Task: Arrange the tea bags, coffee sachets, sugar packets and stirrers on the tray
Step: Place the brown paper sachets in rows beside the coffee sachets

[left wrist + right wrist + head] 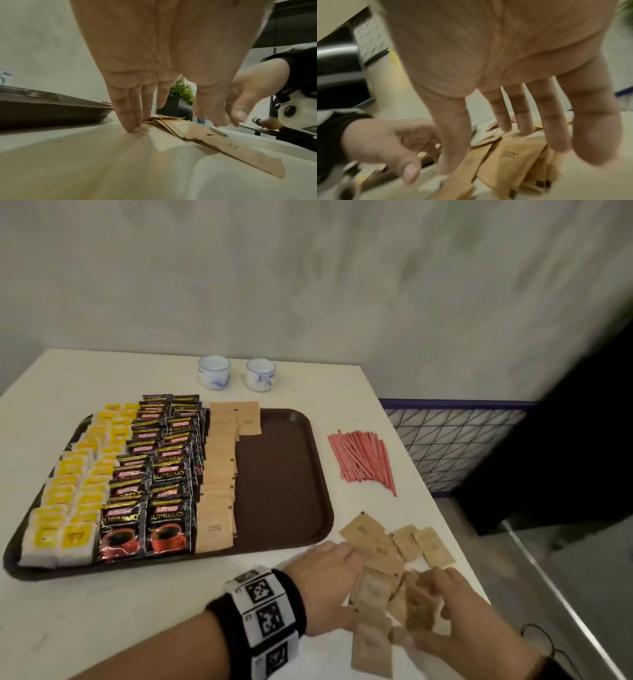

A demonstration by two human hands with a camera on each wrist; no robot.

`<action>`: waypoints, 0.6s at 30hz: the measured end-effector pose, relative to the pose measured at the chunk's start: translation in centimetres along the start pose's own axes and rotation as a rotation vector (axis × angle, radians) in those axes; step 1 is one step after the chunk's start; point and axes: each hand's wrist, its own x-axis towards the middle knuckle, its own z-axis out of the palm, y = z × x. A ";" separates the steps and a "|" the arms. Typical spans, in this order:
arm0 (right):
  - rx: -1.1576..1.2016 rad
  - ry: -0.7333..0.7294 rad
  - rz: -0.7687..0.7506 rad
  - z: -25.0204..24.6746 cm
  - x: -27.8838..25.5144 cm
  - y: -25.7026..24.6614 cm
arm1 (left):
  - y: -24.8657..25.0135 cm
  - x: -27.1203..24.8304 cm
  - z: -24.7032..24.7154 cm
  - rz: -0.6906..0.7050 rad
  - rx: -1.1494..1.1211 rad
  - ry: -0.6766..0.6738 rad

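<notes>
A brown tray (281, 474) holds rows of yellow tea bags (68, 484), black coffee sachets (161, 467) and one column of brown sugar packets (219, 474); its right part is bare. Several loose sugar packets (380, 546) lie scattered on the table by the tray's near right corner. My left hand (342, 570) rests at the pile's left edge, its straight fingertips (130, 121) touching the table and packets (197, 129). My right hand (442, 604) is blurred and lies over the pile's right side, with spread fingers (556, 128) reaching down to the packets (508, 159). Red-and-white stirrers (363, 460) lie right of the tray.
Two small white cups (213, 371) (260, 374) stand at the back of the table. A wire grid panel (455, 440) sits just past the table's right edge, which runs close to the packets and my right hand. A green plant (181, 90) stands beyond.
</notes>
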 end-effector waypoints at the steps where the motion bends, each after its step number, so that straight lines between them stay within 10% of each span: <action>1: -0.001 0.058 0.052 0.0 -0.2 -0.1 | 0.5 0.3 0.4 -0.031 0.019 0.004; 8: 0.043 0.158 0.166 2.0 1.6 1.2 | 2.7 2.3 1.4 -0.142 0.211 0.082; 18: 0.460 0.348 0.122 3.7 2.8 2.8 | 1.8 0.3 0.8 -0.306 -0.254 0.168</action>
